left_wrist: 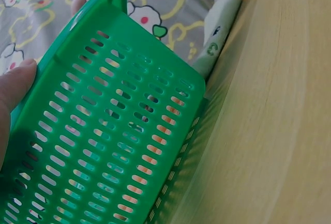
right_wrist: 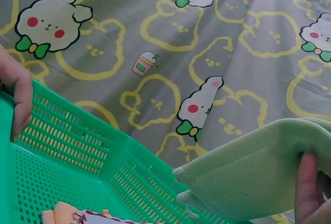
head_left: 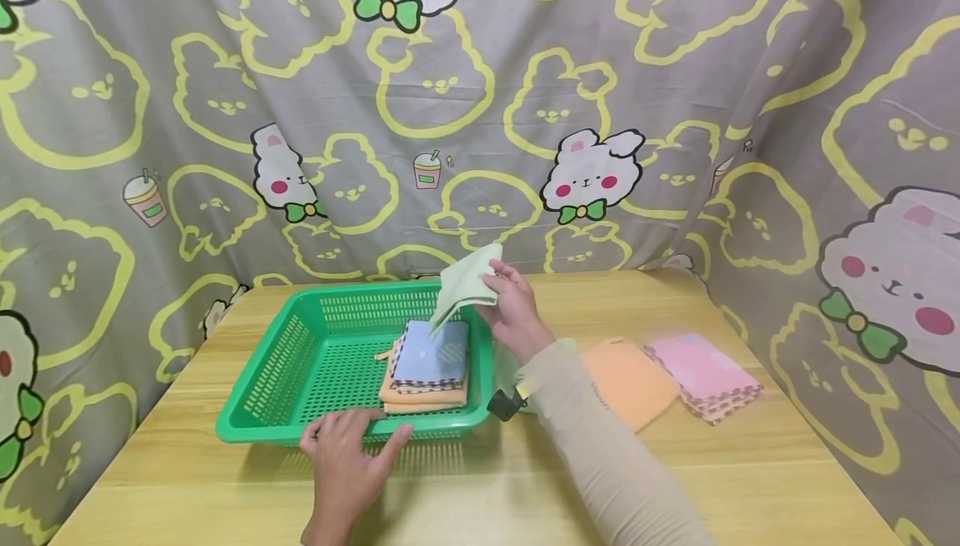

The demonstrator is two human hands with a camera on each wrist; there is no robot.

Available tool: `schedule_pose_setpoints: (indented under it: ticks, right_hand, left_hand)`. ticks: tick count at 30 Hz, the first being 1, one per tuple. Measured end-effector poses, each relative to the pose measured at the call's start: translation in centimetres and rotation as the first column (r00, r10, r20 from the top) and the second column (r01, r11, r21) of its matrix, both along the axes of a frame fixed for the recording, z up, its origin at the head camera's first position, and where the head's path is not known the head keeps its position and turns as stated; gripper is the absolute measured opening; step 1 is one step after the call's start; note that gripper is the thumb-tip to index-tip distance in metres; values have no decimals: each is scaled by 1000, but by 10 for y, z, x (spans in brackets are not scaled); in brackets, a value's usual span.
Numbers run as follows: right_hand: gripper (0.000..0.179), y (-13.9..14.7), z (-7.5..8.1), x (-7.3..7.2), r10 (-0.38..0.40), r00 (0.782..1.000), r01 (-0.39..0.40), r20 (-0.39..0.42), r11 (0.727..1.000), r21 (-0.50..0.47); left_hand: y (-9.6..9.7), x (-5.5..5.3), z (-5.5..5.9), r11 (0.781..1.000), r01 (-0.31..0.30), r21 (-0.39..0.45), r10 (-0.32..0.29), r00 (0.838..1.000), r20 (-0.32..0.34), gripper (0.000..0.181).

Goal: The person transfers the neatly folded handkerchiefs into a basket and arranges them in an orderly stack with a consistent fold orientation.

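My right hand (head_left: 516, 308) pinches a folded light green towel (head_left: 467, 281) by its edge, holding it up over the right back part of a green plastic basket (head_left: 262, 432). One corner of the towel hangs down close over a folded blue cloth (head_left: 431, 354) with a checked edge. That cloth lies on top of folded orange towels (head_left: 426, 398) inside the basket, at its right end. My left hand (head_left: 347, 454) grips the basket's front rim, fingers over the edge and thumb on the outside, as the left wrist view also shows with the thumb (left_wrist: 18, 81).
Right of the basket, an orange towel (head_left: 630, 383) and a folded pink cloth (head_left: 705, 371) with a patterned edge lie on the wooden table (head_left: 780, 479). Another light green towel (left_wrist: 220, 32) lies beside the basket, partly behind my right sleeve (head_left: 600, 446) in the head view. A patterned grey curtain (head_left: 480, 87) hangs behind.
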State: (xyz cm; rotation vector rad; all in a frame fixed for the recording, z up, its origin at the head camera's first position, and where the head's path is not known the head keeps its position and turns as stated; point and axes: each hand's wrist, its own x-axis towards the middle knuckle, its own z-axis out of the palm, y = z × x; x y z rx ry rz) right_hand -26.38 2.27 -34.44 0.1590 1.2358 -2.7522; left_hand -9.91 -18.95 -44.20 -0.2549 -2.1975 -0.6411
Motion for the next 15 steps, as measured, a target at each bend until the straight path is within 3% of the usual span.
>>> schedule_pose_setpoints:
  ticks: [15]
  right_hand:
    - [26, -7, -12, -3, -6, 1000, 6, 25, 1000, -25]
  left_hand:
    - [0, 0, 0, 1000, 7, 2, -7, 1000, 3, 48]
